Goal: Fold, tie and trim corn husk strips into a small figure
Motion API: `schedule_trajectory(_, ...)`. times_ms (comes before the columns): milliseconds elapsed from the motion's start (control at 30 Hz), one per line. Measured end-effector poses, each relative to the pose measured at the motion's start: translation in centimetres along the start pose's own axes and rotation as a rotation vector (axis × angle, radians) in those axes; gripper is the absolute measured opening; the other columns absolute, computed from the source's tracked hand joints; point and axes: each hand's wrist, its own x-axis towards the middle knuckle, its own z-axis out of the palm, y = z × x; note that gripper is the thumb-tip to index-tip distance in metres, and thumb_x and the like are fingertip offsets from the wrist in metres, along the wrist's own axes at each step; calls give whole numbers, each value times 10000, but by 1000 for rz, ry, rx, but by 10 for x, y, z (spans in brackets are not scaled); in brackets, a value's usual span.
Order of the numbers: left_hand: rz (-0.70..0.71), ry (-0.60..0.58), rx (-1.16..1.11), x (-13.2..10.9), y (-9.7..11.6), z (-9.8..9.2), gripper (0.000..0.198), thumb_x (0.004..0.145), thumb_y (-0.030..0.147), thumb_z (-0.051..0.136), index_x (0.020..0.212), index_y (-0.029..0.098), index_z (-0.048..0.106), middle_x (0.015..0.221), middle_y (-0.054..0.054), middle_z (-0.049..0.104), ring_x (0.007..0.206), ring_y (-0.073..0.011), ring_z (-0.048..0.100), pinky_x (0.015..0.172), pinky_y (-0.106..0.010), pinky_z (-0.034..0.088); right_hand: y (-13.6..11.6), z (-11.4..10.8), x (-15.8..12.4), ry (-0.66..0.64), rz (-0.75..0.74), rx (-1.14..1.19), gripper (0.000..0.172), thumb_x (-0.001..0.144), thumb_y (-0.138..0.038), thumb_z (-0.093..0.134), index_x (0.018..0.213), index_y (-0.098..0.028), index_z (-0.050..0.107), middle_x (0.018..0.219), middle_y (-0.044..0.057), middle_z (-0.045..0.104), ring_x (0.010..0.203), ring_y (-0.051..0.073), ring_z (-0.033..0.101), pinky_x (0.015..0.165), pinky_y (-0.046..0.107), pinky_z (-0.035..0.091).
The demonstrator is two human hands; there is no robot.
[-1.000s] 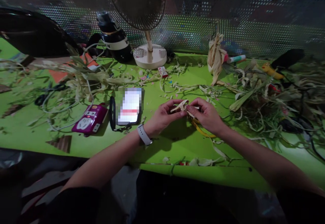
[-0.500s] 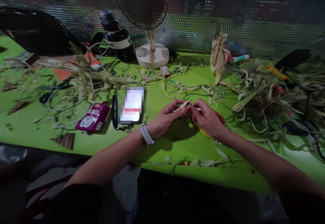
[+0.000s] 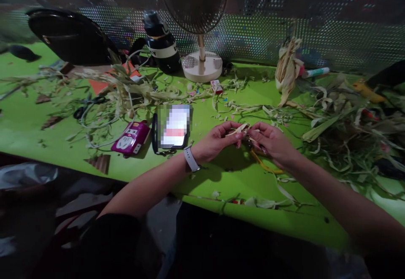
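Note:
Just above the green table, my left hand [image 3: 218, 139] pinches a pale strip of dried corn husk [image 3: 242, 130] between thumb and fingers. My right hand [image 3: 268, 142] meets it from the right, its fingertips closed on the same piece of husk. What exactly lies between the right fingertips is partly hidden by the fingers. Under my right hand a yellow handle [image 3: 264, 167], perhaps of scissors, shows on the table. A husk figure or bundle [image 3: 287, 70], tied at the top, stands farther back.
A heap of husk scraps [image 3: 344, 131] covers the right side, with more husks [image 3: 126, 85] at the left. A lit phone [image 3: 175, 127], a purple power strip [image 3: 131, 138], a fan [image 3: 202, 66], a dark bottle [image 3: 163, 51] and a marker [image 3: 315, 72] are around the green table [image 3: 202, 186].
The whole view has shifted, so things on the table appear farther right. Both hands remain together on the husk, with only small finger movement.

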Motion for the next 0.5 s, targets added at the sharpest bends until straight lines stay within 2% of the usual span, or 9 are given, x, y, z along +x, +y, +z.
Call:
schedule_trajectory(67,4,41,-17,0,-2,1,305,746,322,765,978,150,665,786,19,627,647,-42,539,693,-205,429,0,0,0,28,0,4,430,688,-539,755,805,-201,518,516,-83,500,381,50,385,358,181,258)
schedule_trajectory(133,-15,115,-79,1,-3,1,301,722,316,784,946,157,660,762,35,622,632,-35,532,681,-194,431,0,0,-1,55,-54,24,404,722,-522,736,859,-209,521,551,-69,553,395,66,449,375,194,347)
schedule_trajectory(267,-46,221,-249,3,-1,-2,312,692,263,807,953,178,658,790,44,637,638,-28,547,682,-180,454,-1,-1,-6,72,-270,10,369,794,-463,686,1048,-245,531,784,-11,665,602,122,629,578,273,549)
schedule_trajectory(400,-52,222,-353,5,1,-4,305,686,235,809,957,182,681,783,36,644,627,-36,548,651,-178,458,1,-2,-9,89,-426,-166,334,765,-387,735,1037,-251,597,909,29,680,827,163,668,764,328,583)
schedule_trajectory(500,-69,212,-380,4,0,-2,292,679,227,813,942,185,693,788,30,655,629,-39,551,652,-180,460,5,-1,-7,115,-481,-209,281,775,-391,728,999,-242,648,915,34,703,835,163,673,791,338,583)
